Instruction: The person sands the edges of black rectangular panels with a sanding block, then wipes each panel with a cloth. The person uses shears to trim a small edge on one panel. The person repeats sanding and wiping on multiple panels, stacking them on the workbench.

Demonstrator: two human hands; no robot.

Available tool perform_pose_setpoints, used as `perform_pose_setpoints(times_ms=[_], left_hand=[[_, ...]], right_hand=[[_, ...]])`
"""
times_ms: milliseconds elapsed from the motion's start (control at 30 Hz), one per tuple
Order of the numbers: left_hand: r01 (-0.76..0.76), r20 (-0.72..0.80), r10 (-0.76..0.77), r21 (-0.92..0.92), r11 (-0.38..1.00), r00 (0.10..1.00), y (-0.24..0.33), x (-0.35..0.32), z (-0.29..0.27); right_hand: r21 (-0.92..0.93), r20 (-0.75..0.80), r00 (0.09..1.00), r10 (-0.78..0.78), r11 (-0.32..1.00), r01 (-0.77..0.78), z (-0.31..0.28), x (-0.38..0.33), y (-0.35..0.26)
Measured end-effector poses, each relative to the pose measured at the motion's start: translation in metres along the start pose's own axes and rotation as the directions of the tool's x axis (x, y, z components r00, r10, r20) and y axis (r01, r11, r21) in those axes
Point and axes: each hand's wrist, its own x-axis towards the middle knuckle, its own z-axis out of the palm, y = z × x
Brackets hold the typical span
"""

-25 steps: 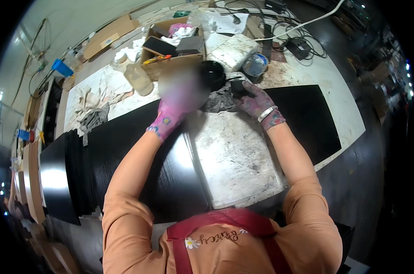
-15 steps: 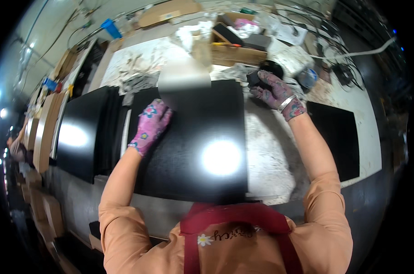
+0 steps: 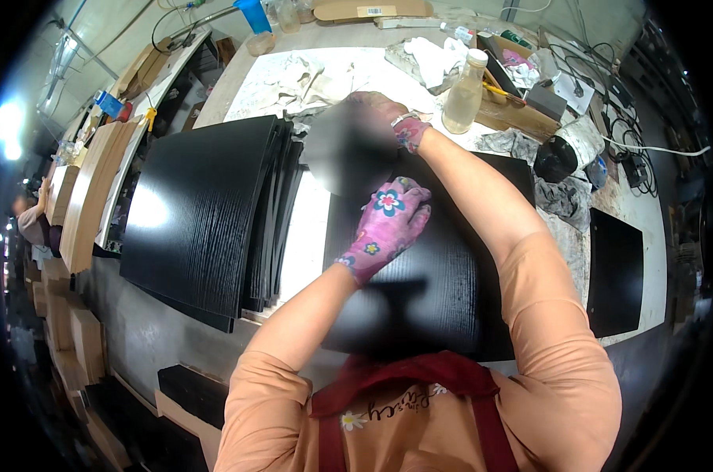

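Observation:
A large black panel [image 3: 443, 291] with a fine wood-like grain lies on the table in front of me. My left hand [image 3: 388, 224], in a pink flowered glove, is on or just over its middle with the fingers curled under; what they may hold is hidden. My right hand [image 3: 380, 108], gloved in the same kind, reaches across to the panel's far left corner. A round blurred patch covers part of that corner and hides the fingers of the right hand, so its grip does not show.
At left stands a stack of black panels [image 3: 191, 212]; another black panel [image 3: 616, 271] lies at right. Farther back are a clear bottle [image 3: 465, 94], pale rags [image 3: 301, 82], a cardboard box [image 3: 502, 114] of odds and ends, a black round container [image 3: 557, 160], and cables [image 3: 635, 141].
My right hand, which held a small dark block beyond the panel's right side, has swung left over the panel's far corner. In the picture, my left hand and the panel now appear farther right.

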Motion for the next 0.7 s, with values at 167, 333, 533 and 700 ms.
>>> perform_pose_setpoints(times_ms=[167, 333, 533, 700], left_hand=[[0.025, 0.031, -0.025, 0.013, 1.0, 0.999, -0.002, -0.002, -0.002], [0.036, 0.054, -0.034, -0.033, 0.999, 0.998, -0.003, 0.002, -0.005], [0.004, -0.004, -0.005, -0.02, 1.0, 1.0, -0.005, 0.002, 0.001], [-0.027, -0.032, 0.026, -0.05, 0.998, 0.999, -0.004, 0.002, 0.005]], right_hand=[[-0.061, -0.039, 0.992, 0.121, 0.99, -0.123, 0.018, -0.001, -0.016], [-0.055, -0.02, 1.0, 0.016, 0.998, -0.017, 0.03, 0.012, -0.001], [-0.109, 0.033, 0.999, 0.006, 0.994, -0.002, 0.023, 0.011, -0.007], [-0.174, 0.111, 0.994, 0.02, 0.985, 0.0, -0.003, 0.004, 0.019]])
